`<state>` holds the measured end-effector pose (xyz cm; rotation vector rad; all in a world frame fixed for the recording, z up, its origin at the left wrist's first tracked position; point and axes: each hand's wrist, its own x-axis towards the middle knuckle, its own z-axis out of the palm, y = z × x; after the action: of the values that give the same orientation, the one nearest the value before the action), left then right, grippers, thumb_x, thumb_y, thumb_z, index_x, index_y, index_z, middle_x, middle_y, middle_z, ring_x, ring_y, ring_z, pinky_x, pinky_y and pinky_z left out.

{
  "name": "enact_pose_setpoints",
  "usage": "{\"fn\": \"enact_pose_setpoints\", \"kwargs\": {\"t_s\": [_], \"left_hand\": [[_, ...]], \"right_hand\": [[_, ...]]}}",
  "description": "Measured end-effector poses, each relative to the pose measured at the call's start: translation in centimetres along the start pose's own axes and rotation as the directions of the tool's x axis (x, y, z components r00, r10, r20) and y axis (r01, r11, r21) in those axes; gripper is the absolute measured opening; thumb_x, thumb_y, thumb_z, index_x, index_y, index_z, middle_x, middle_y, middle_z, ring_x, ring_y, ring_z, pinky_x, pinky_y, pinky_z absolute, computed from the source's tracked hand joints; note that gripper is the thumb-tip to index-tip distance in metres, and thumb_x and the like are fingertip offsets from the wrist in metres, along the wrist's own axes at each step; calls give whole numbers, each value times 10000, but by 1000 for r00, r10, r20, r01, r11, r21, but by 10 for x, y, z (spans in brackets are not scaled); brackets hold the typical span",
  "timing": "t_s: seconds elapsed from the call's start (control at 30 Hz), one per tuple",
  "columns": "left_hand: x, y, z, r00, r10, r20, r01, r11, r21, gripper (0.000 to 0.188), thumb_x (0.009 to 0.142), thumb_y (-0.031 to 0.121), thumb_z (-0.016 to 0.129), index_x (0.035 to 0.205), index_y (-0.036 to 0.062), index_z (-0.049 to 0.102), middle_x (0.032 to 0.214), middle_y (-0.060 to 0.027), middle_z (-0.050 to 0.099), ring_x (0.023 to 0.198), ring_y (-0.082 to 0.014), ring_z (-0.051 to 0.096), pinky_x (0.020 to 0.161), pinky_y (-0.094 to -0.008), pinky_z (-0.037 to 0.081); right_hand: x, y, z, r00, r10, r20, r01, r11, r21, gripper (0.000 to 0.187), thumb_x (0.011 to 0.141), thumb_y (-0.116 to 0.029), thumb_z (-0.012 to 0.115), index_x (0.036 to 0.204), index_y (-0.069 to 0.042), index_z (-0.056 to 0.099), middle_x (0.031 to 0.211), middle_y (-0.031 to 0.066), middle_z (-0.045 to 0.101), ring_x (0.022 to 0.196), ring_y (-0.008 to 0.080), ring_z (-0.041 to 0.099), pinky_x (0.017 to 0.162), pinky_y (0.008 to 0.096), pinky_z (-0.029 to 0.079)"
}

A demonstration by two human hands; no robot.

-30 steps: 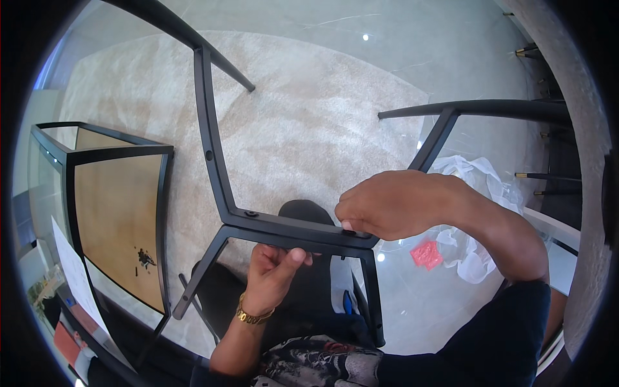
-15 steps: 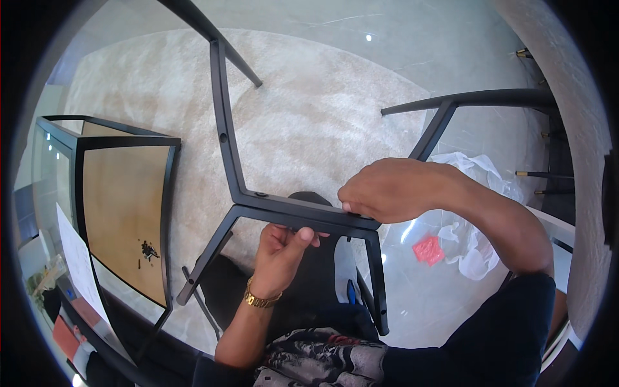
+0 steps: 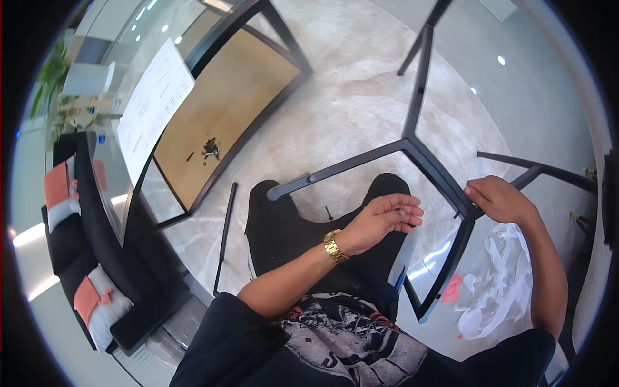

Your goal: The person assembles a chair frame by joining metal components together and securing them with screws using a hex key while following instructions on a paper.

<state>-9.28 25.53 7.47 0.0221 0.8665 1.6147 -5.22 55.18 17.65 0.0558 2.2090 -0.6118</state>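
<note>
Across my lap lies a black metal frame (image 3: 358, 160) of angled bars with small holes along them. My right hand (image 3: 503, 200) is closed around the corner where its bars join. Free of the frame, my left hand (image 3: 390, 218) hovers above my thigh with fingers stretched out and slightly apart, nothing visible in it. A gold watch (image 3: 334, 246) circles the left wrist. A small dark bolt-like piece (image 3: 329, 213) shows between my knees; a pin sticks out of the frame near the right hand.
At the left, a black-framed table with a tan panel (image 3: 238, 84) bears a heap of dark screws (image 3: 210, 148) and a printed sheet (image 3: 155, 109). Beyond stands a black sofa with cushions (image 3: 97, 297). White plastic wrapping (image 3: 496, 284) and a red packet (image 3: 452, 288) lie on the floor at right.
My view has swung left, so the frame appears farther right. My left hand has let go of the frame's bar and opened; my right hand remains at the joint.
</note>
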Motion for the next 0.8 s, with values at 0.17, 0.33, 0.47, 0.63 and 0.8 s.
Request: {"fn": "enact_pose_setpoints", "kwargs": {"t_s": [0.17,0.33,0.47,0.63,0.8], "left_hand": [[-57,-9,-27,996,-15,91,-1,985,175,307,1001,-57,412,1271,-9,550,1289,-137,625,1199,-210,634,990,-329,524],[-131,-32,-51,996,-78,35,70,978,199,282,989,-78,422,1208,-4,583,1273,-136,645,1214,-206,635,998,-347,533],[-172,-24,-73,984,157,-84,-74,791,607,321,900,-119,430,1146,-15,608,1137,-163,674,1151,-280,647,969,-384,524],[-136,-40,-170,802,530,-274,114,315,942,329,812,-39,503,1100,3,658,1005,-182,650,1039,-368,616,908,-461,477],[-116,-76,-209,919,240,-312,304,70,950,225,830,57,525,949,39,715,923,-185,661,939,-373,643,844,-482,498]], "right_hand": [[-4,-6,4,994,18,-109,-12,998,63,326,1037,-266,474,877,7,552,808,180,582,780,344,571,740,455,444],[-3,-9,10,980,138,-141,-135,990,31,290,1021,-240,482,876,3,543,797,155,578,766,340,557,745,445,439],[4,-10,9,968,246,-48,-245,969,20,310,1034,-239,456,885,25,519,832,221,528,811,412,524,776,458,423],[3,-7,19,962,228,-146,-220,973,69,290,1029,-226,496,876,19,513,764,165,507,760,325,518,727,404,419],[4,2,8,966,256,39,-250,882,399,230,1021,-193,549,900,2,537,766,64,467,736,184,475,706,333,407]]}}
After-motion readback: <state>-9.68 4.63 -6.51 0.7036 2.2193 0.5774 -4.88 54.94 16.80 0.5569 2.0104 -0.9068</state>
